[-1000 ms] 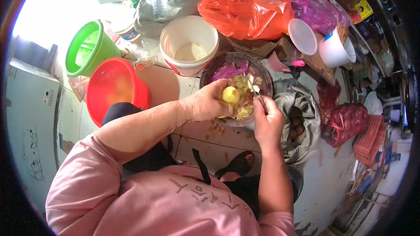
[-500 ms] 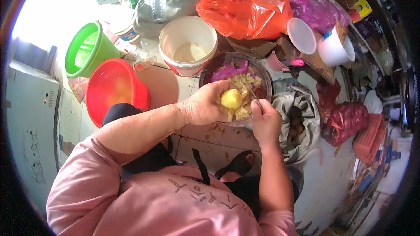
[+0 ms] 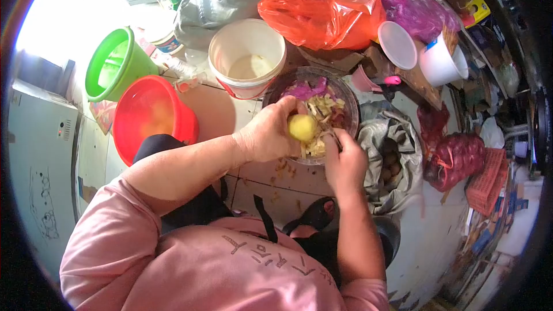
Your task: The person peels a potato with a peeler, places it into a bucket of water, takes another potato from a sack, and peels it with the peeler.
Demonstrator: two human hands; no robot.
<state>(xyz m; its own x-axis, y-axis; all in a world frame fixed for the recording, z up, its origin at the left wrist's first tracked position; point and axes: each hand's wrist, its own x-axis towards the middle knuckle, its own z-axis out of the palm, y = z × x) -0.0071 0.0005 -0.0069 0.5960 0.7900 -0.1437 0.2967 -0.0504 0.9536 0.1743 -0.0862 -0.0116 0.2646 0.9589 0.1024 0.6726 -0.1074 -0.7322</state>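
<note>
A peeled yellow potato (image 3: pixel 302 127) is held in my left hand (image 3: pixel 271 129), above the near left part of a dark round basin (image 3: pixel 271 93). My right hand (image 3: pixel 347 163) is closed around a thin knife, mostly hidden and blurred, just right of the potato. Pale peelings (image 3: pixel 327 105) and a piece of purple plastic (image 3: pixel 305 88) lie in the basin under both hands. An open grey sack (image 3: pixel 403 191) with brownish potatoes (image 3: pixel 391 167) inside stands to the right of my right hand.
A red tub (image 3: pixel 131 124), a green bucket (image 3: pixel 124 72) and a white bucket (image 3: pixel 247 85) stand left and behind. An orange bag (image 3: pixel 322 8) lies behind the basin. To the right are a pink dipper (image 3: pixel 364 80), a red net sack (image 3: pixel 455 161) and a red basket (image 3: pixel 485 187).
The potato has turned a little in my left hand. My right hand has moved slightly down and left, and its knife has tilted. Peelings in the basin look shifted.
</note>
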